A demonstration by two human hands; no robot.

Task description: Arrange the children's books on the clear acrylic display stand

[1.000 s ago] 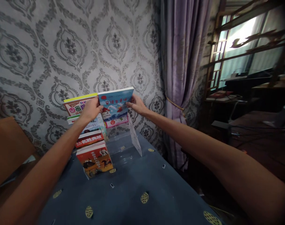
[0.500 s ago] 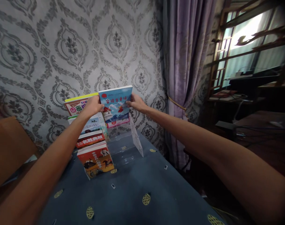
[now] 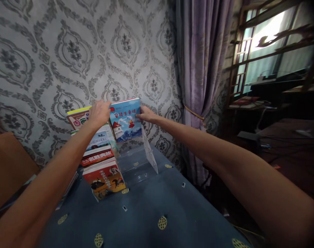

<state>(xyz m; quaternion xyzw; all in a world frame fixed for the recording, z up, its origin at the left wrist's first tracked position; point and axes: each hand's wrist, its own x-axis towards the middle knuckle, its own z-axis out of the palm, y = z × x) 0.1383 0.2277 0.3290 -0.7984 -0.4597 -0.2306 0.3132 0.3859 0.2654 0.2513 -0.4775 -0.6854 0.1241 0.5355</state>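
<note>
A blue picture book (image 3: 126, 120) with red lettering stands upright in the back tier of a clear tiered book rack (image 3: 149, 151). My right hand (image 3: 146, 114) pinches its right edge, thumb on the cover. At its top left corner is my left hand (image 3: 100, 112), fingers bent over the edge and partly hidden behind the hand. Left of it, a brown book with a yellow top edge (image 3: 76, 120) is partly covered by my left arm. Lower tiers hold a pale landscape-cover book (image 3: 98, 139), a red book (image 3: 97, 158) and an orange-red book (image 3: 105, 177).
The rack stands on a dark blue tablecloth (image 3: 136, 217) with pineapple prints, close to the patterned wall (image 3: 76, 48). A cardboard box (image 3: 9, 165) is at the left. A tied purple curtain (image 3: 200, 75) hangs past the table's right edge, and a cluttered desk (image 3: 280, 144) lies beyond.
The blue book has gone down a little in the rack, and its pink bottom strip no longer shows. My left hand has shifted up to its top corner; my right hand keeps its edge.
</note>
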